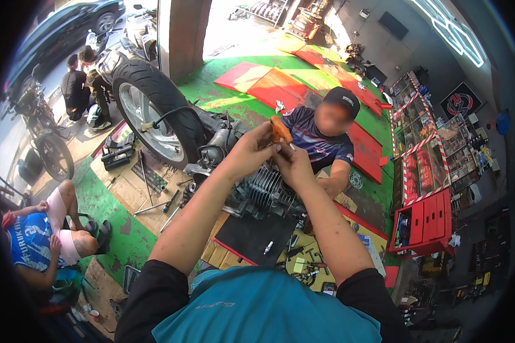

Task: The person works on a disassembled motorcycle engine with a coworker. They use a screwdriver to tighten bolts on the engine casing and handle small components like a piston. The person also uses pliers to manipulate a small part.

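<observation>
Both my arms stretch forward over a finned engine block. My left hand is closed, its fingertips on an orange-brown, rough-looking piece whose kind I cannot make out. Close against it, my right hand pinches a small white-tipped thing, mostly hidden by the fingers. The two hands meet at the fingertips. Below them, a spark plug lies on a black mat.
A co-worker in a cap sits across the engine, one arm reaching toward it. A motorcycle wheel stands at left. Hand tools lie on cardboard; small parts lie nearer me. Another person sits at left. A red cabinet stands right.
</observation>
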`<act>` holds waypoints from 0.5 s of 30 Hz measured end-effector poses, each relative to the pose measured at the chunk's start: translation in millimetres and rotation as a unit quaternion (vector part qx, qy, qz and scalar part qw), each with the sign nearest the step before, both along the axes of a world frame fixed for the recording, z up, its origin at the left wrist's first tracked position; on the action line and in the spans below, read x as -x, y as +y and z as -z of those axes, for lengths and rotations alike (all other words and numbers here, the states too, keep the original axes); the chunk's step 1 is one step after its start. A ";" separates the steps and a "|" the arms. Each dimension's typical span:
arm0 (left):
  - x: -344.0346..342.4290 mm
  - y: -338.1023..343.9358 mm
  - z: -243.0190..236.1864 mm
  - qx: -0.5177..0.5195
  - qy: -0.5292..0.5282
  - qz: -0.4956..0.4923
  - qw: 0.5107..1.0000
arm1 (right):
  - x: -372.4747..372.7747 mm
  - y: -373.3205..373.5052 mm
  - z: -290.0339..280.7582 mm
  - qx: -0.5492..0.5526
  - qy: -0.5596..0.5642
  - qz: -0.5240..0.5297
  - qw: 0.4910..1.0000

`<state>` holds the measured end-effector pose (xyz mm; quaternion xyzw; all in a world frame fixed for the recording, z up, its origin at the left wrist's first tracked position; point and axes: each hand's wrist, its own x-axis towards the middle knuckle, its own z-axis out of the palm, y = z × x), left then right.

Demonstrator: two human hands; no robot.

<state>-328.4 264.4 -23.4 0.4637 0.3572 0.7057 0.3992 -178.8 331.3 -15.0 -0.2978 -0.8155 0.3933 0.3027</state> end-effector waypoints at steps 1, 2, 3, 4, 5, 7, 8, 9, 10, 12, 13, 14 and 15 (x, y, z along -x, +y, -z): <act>3.0 -0.5 -3.2 0.034 0.020 0.022 0.999 | -0.5 0.0 -0.6 0.022 0.003 0.000 1.000; 9.1 -1.2 -7.0 0.068 0.040 0.045 0.996 | -2.0 6.6 6.1 -0.030 -0.015 -0.009 0.999; 12.9 -2.4 -11.2 0.102 0.060 0.065 0.991 | -0.8 12.7 11.2 -0.082 -0.033 -0.018 0.996; 13.1 1.3 -8.6 0.106 0.056 0.046 0.992 | -2.9 15.6 16.7 -0.139 -0.040 -0.018 0.989; 12.2 7.3 -2.9 0.109 0.051 0.027 0.992 | -3.3 21.5 20.7 -0.200 -0.044 -0.015 0.979; 11.2 10.8 -2.0 0.106 0.045 -0.020 0.993 | 3.8 16.6 18.8 -0.276 -0.031 0.014 0.961; 9.0 13.1 -1.8 0.099 0.043 -0.045 0.993 | 8.2 16.1 19.9 -0.288 -0.026 0.033 0.957; 4.4 13.8 -5.2 0.093 0.039 -0.066 0.993 | 10.0 16.1 25.2 -0.249 -0.027 0.064 0.966; 1.6 13.4 -8.5 0.104 0.072 -0.079 0.989 | 8.5 17.2 28.9 -0.205 -0.025 0.079 0.975; -0.4 11.8 -15.7 0.124 0.139 -0.107 0.977 | 6.7 16.3 31.5 -0.112 -0.016 0.095 0.989; -0.3 11.9 -12.6 0.106 0.089 -0.060 0.989 | 6.9 15.6 29.9 -0.064 -0.008 0.093 0.994; 0.0 10.8 -6.2 0.087 0.038 -0.012 0.995 | 5.5 15.0 27.8 -0.029 0.004 0.082 0.996; -0.4 9.6 -3.4 0.067 -0.013 0.039 0.997 | 2.8 10.4 17.7 0.007 0.015 0.073 0.997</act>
